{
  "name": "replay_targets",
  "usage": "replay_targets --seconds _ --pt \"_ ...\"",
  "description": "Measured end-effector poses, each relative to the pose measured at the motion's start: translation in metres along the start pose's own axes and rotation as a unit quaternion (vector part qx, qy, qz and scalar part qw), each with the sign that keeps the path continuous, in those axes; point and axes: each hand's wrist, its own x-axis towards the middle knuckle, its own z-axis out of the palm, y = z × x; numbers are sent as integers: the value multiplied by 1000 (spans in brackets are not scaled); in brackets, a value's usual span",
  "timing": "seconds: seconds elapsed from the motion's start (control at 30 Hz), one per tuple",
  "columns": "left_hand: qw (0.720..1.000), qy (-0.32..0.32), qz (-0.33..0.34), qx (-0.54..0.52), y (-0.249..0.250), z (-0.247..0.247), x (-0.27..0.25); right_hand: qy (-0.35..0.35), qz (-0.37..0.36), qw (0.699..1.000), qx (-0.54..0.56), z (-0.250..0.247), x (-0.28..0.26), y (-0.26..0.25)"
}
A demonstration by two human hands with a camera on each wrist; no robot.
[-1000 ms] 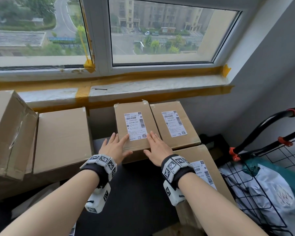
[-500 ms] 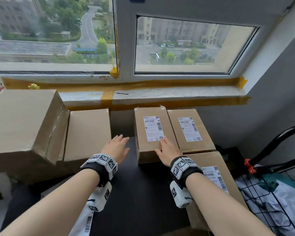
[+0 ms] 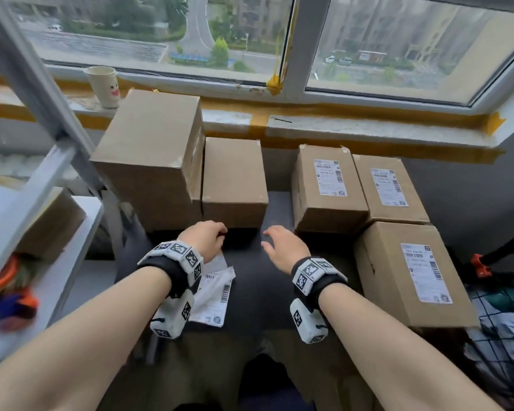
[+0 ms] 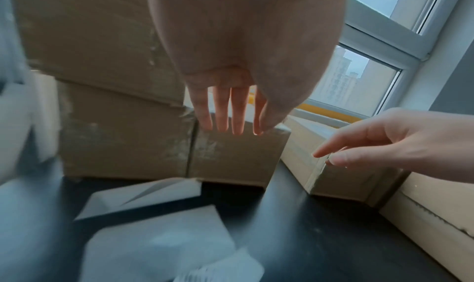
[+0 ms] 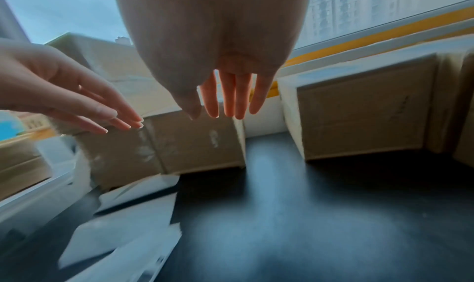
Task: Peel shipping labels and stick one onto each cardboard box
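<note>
both hands hover over the dark tabletop (image 3: 258, 280) with nothing in them. the left hand (image 3: 204, 240) has its fingers straight and slightly spread, tips just short of the small unlabelled box (image 3: 233, 180); in the left wrist view those fingers (image 4: 221, 112) hang in front of that box's near face without clearly touching it. the right hand (image 3: 281, 247) is also relaxed, fingers loosely extended and apart, over the gap between the small unlabelled box and the nearest labelled box (image 3: 327, 185).

under and just behind the left wrist lies a loose pile of shipping labels (image 3: 212, 292) on the tabletop, white sheets with barcodes, overlapping one another; the wrist views show them blurred.

to the left of the small unlabelled box, touching it, stands a taller unlabelled box (image 3: 152, 155). on the right, three boxes each carry a white label on top: the nearest labelled box, a second labelled box (image 3: 389, 188) just beside it toward the wall, and a third labelled box (image 3: 410, 277) nearer the person.

beyond the boxes runs a windowsill (image 3: 368, 126) edged with yellow tape, with a paper cup (image 3: 103, 86) with a face on it at its left. a wire cart (image 3: 499, 321) sits at the far right.
</note>
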Motion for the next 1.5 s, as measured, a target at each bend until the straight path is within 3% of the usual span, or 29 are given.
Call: replay_targets --seconds 0.23,0.4,0.53,0.63,0.77,0.87,1.0,1.17,1.3,1.5 --pt "999 -45 -18 3 -60 43 -53 -60 -3 998 2 77 -23 -48" --pt "998 -64 12 -15 -86 87 -78 -105 -21 994 -7 122 -38 -65" --pt "993 -77 89 24 -94 113 -89 -112 -44 993 -16 146 -48 -68" --pt "988 -110 95 60 -99 125 -88 -109 -72 991 -38 157 -51 -66" --pt "986 -111 89 91 -103 136 -83 -101 -85 991 -31 164 -52 -67" --pt "991 -76 73 79 -107 135 -73 -85 -87 992 -14 165 -50 -65" --pt "997 -23 44 55 -112 126 -63 -112 -92 989 -24 164 -52 -60" --pt "999 -5 38 23 -112 120 -64 -123 -120 984 -56 161 -59 -56" --pt "999 -15 38 22 -109 121 -69 -65 -142 987 -40 169 -65 -52" --pt "999 -11 35 -7 -99 112 -71 -50 -82 993 -67 154 -57 -54"
